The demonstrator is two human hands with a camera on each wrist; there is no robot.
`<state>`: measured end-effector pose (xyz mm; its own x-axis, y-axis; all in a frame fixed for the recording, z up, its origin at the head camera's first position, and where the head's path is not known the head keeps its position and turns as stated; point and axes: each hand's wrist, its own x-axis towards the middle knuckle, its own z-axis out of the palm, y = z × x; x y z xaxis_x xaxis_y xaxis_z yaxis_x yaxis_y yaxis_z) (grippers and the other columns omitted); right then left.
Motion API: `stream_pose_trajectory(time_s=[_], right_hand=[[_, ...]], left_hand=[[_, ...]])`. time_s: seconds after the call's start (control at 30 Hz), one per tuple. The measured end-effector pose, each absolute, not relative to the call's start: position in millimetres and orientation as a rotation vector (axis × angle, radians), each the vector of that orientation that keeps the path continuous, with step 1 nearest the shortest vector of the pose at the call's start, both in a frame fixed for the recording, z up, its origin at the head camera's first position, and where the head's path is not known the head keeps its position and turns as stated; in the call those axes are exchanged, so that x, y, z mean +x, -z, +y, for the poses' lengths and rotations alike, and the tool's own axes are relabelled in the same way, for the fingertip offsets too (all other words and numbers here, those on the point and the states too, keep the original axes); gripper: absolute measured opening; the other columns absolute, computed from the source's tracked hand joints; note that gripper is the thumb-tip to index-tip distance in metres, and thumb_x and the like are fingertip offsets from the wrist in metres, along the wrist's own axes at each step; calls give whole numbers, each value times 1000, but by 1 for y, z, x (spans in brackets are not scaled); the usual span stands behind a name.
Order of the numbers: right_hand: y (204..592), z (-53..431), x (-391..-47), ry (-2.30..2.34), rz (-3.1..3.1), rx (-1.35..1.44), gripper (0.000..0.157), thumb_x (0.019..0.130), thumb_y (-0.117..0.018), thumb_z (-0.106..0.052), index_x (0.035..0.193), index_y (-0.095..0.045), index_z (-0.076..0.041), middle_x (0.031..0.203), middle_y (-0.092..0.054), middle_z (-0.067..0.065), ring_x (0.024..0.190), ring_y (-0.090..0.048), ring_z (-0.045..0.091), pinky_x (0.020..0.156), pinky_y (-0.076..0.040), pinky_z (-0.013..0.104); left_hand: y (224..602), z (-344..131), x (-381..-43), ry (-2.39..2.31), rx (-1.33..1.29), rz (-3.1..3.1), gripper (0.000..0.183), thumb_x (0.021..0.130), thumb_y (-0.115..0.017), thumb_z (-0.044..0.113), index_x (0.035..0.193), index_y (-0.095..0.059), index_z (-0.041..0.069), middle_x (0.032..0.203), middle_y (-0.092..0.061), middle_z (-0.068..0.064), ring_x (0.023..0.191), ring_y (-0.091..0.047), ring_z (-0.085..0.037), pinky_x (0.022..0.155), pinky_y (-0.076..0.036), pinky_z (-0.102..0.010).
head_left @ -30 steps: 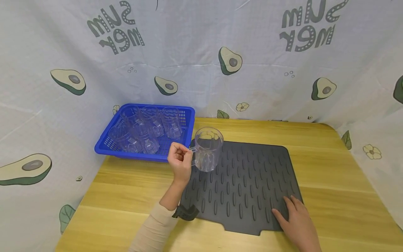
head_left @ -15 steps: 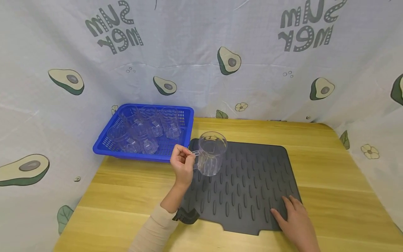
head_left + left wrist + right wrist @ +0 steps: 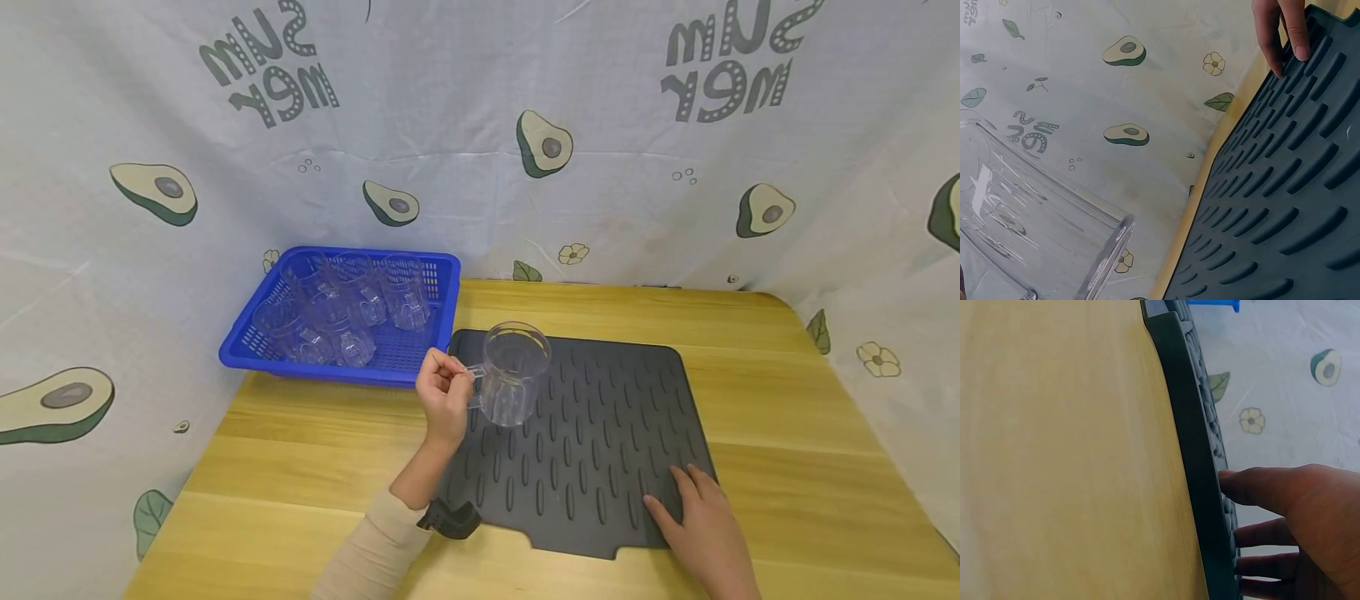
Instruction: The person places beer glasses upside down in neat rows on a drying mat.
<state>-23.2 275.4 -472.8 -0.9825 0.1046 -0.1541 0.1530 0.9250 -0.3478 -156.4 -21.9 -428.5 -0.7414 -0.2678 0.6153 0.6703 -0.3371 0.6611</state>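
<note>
My left hand [image 3: 444,396] pinches the handle of a clear plastic mug [image 3: 513,379], mouth up, over the left part of a dark ribbed drying mat [image 3: 592,450]. In the left wrist view the mug [image 3: 1041,212] fills the lower left, and the hand is nearly all out of frame. My right hand [image 3: 705,525] rests with spread fingers on the mat's front right corner. The right wrist view has this hand's thumb and fingertips [image 3: 1266,536] at the mat's edge [image 3: 1188,444].
A blue plastic basket [image 3: 341,377] with several clear mugs [image 3: 352,346] stands at the back left of the wooden table [image 3: 300,467]. A white curtain [image 3: 465,100] printed with avocados hangs behind the table and at its sides.
The left hand has carried the mug a little to the right and toward the front, over the mat. My right hand stays in place on the mat.
</note>
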Motion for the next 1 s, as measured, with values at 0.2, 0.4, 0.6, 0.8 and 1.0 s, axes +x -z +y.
stream_pose_trajectory(time_s=[0.2, 0.4, 0.6, 0.8, 1.0], right_hand=[[473, 275, -24, 544, 2950, 207, 72, 93, -62, -38, 132, -41, 19, 136, -29, 46, 125, -28, 62, 100, -27, 69], [473, 275, -23, 556, 2952, 206, 71, 93, -63, -36, 131, -41, 20, 136, -30, 46, 125, -27, 62, 101, -26, 70], [473, 275, -23, 558, 2946, 205, 72, 94, -62, -37, 132, -41, 20, 136, -29, 46, 125, -27, 62, 101, -26, 70], [473, 276, -24, 546, 2971, 194, 74, 92, -63, -40, 131, -43, 19, 135, -31, 46, 124, -27, 62, 101, -25, 70], [465, 268, -29, 583, 3081, 154, 72, 91, -66, -41, 129, -47, 16, 135, -34, 43, 127, -26, 60, 101, -21, 70]], left_hand=[[432, -19, -156, 2142, -537, -1309, 9, 73, -39, -15, 72, -31, -11, 63, -47, 9, 43, -33, -2, 37, -23, -20], [434, -15, -154, 2175, -528, -1301, 9, 72, -38, -15, 72, -30, -11, 64, -47, 9, 43, -32, -1, 36, -21, -21], [436, -12, -153, 2212, -537, -1281, 10, 73, -39, -14, 73, -29, -11, 65, -48, 8, 41, -30, -1, 34, -17, -26], [437, -10, -152, 2219, -538, -1293, 10, 72, -38, -16, 73, -29, -11, 63, -46, 9, 41, -28, -2, 34, -16, -25], [438, -8, -152, 2222, -562, -1295, 12, 71, -40, -17, 73, -30, -10, 61, -43, 8, 40, -25, -4, 34, -16, -25]])
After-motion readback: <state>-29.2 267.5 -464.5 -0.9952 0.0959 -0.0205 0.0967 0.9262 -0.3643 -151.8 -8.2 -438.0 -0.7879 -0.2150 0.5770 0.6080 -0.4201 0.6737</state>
